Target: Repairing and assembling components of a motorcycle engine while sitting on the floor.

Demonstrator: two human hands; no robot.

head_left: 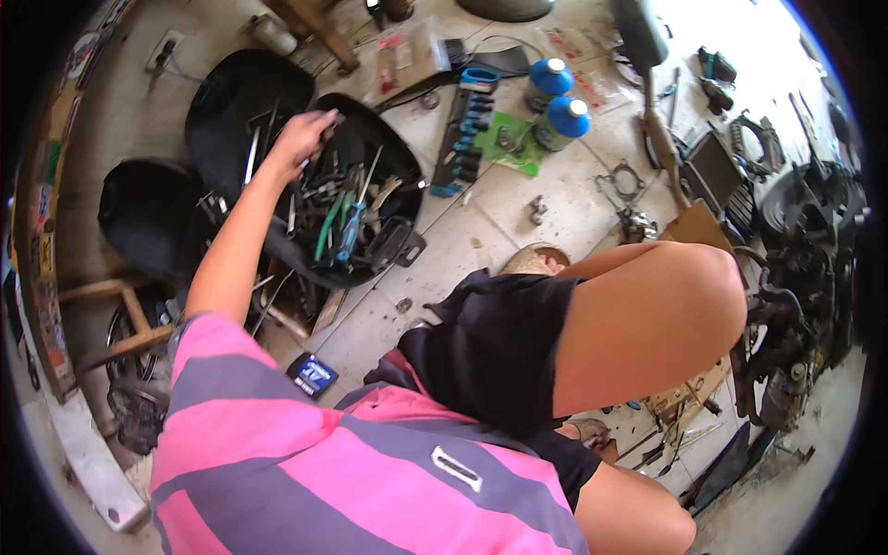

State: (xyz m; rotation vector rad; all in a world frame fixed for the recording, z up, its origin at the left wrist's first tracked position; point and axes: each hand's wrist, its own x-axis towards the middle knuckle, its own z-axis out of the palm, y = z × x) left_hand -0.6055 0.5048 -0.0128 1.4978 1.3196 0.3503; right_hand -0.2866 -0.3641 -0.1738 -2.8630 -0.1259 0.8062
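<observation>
My left hand point(307, 141) hangs over an open black top case point(407, 153) filled with loose hand tools. Its fingers are closed, with a small dark end showing at the fingertips that I cannot make out. Below the hand in the case lie green-handled pliers point(328, 229), a blue-handled screwdriver point(351, 233) and several metal tools, partly overlapping. The case's black lid point(227, 102) is tipped back behind my forearm. My right hand is out of the picture.
Right of the case are a socket rack point(461, 139), a green sheet point(511, 148) and two blue bottles point(562, 125) with white caps. A blue box point(313, 375) lies by my sleeve. Dark engine parts point(795, 305) crowd the right side, and a wooden frame point(134, 310) stands left.
</observation>
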